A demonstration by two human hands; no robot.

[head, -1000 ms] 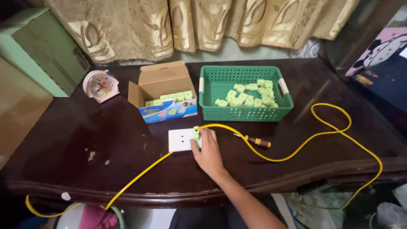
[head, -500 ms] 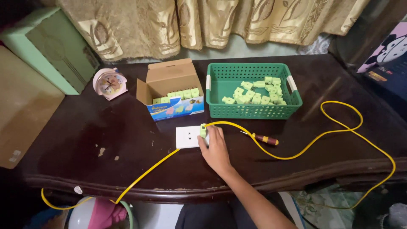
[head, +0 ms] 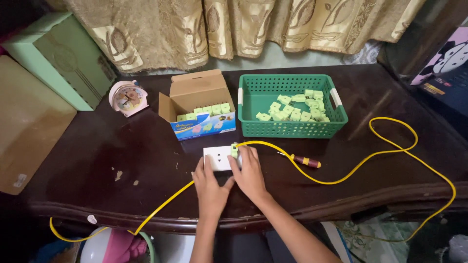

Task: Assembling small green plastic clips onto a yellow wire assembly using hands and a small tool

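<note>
Hands [head: 210,182] [head: 249,171] on socket plate [head: 218,158], mid-table.

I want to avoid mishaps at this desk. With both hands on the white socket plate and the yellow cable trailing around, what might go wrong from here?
1. The yellow cable loops over the table's front edge; a snag might drag the white socket plate from the left hand and right hand.
2. The screwdriver lies beside the cable and may roll if it shifts.
</note>
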